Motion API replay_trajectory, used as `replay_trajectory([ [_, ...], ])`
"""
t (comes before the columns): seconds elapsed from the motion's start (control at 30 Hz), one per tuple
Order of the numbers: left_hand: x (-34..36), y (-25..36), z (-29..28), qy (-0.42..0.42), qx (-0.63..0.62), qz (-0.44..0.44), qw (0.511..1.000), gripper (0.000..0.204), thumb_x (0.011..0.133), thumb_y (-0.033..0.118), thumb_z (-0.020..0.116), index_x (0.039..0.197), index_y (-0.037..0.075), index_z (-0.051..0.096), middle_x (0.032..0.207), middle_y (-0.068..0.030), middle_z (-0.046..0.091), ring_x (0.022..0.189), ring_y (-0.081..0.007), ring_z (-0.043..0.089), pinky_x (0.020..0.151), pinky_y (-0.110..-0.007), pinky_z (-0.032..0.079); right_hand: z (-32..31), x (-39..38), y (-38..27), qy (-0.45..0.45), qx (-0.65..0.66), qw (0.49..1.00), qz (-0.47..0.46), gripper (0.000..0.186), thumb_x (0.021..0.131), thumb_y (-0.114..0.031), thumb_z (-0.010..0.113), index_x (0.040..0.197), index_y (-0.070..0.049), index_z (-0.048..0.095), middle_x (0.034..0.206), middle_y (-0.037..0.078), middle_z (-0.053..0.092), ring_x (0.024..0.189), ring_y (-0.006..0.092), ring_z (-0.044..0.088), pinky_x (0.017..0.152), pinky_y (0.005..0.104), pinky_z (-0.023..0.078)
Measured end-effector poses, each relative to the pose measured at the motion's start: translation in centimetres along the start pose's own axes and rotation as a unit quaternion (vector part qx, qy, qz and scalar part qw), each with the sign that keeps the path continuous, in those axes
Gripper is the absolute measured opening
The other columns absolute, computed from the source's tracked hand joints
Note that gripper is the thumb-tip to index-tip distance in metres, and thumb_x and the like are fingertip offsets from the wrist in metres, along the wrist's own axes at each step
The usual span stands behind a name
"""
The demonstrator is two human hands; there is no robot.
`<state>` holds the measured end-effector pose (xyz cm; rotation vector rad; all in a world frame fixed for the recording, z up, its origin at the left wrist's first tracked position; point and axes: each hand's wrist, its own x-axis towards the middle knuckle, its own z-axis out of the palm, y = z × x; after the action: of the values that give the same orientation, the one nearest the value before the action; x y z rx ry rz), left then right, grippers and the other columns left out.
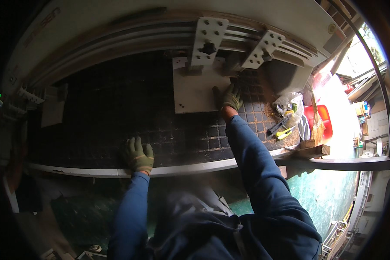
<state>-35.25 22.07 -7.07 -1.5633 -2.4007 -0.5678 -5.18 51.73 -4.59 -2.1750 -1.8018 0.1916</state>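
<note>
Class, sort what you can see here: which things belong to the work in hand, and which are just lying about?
Apparently in use:
- pale board, right hand at its right edge
- black gridded bed, left hand resting near its front edge

Apparently lying about:
- yellow tool
- plastic bag
- wood block

Upper centre: a smooth, matt panel and a dull metal bracket — the table gridded, rough with dust. Right: crinkled, shiny plastic bag — coarse wood block.

Left head-worn fisheye, looking down, fairly near, over black worktable.
</note>
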Motion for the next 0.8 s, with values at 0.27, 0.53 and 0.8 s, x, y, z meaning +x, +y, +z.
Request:
replay_trajectory([
  [0.27,0.1,0.3,-0.3,-0.02,-0.02,-0.013,1.0,0.051,0.091,0.04,0.067,0.131,0.007,0.07,0.141,-0.0155,0.063,0.14,-0.0393,0.052,0.123,-0.06,0.035,0.8,-5.0,0.4,-0.006,-0.036,0.998,-0.053,0.117,0.085,-0.089,0.054,0.16,0.0,0.039,0.163,0.024,0.042,0.153,0.0399,0.036,0.126,0.0551,0.023],
  [0.53,-11.5,1.7,-1.4,0.027,-0.314,-0.169,0.934,0.078,0.092,0.035,0.079,0.157,0.004,0.047,0.157,-0.0237,0.05,0.147,-0.0444,0.045,0.124,-0.051,0.035,-0.4,-20.6,5.7,-0.081,-0.106,0.964,-0.231,0.105,0.094,-0.075,0.06,0.159,0.005,0.041,0.164,0.028,0.042,0.153,0.043,0.038,0.127,0.0534,0.026],
  [0.8,-21.7,8.0,-10.5,-0.205,-0.478,-0.45,0.726,0.096,0.082,0.057,0.085,0.152,0.0,0.051,0.157,-0.0261,0.05,0.15,-0.0382,0.04,0.124,-0.047,0.034,-3.4,-25.7,8.7,-0.166,-0.074,0.932,-0.313,0.107,0.093,-0.077,0.061,0.163,-0.001,0.034,0.165,0.025,0.039,0.155,0.0411,0.035,0.127,0.0504,0.031],
])
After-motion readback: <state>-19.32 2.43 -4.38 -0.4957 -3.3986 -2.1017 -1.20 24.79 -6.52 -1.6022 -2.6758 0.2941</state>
